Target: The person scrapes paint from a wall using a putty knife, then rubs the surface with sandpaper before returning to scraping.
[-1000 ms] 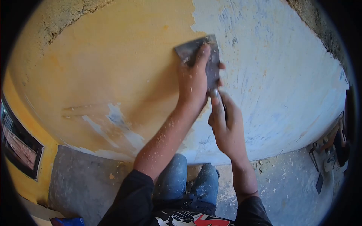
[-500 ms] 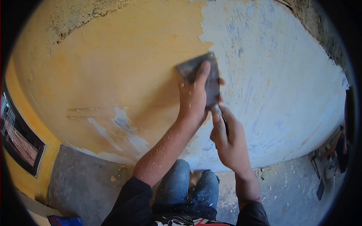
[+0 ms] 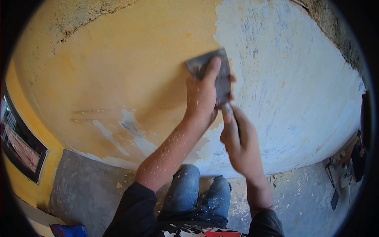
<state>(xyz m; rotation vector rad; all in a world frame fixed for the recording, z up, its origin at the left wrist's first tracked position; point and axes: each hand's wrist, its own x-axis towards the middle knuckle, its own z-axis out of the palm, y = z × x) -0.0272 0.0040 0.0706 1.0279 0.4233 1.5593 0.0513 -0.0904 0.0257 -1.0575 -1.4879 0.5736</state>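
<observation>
A wide grey metal scraper [image 3: 223, 85] lies against the wall, near the border between yellow paint [image 3: 130, 55] and the bare whitish surface [image 3: 276, 87]. My left hand [image 3: 203, 89] is wrapped round its blade, the thumb on top and fingertips showing past the right edge. Below it, my right hand [image 3: 242, 142] grips the scraper's handle. Pale flecks cover my left forearm.
Grey floor [image 3: 90, 185] with scattered paint chips runs below the wall. A dark-framed window [image 3: 23, 146] is at the left. Tools and other items [image 3: 343, 170] stand at the far right. A blue packet [image 3: 69, 230] lies at the lower left.
Both hands and the scraper have moved slightly up the wall. The yellow paint's ragged edge appears a little further right in view.
</observation>
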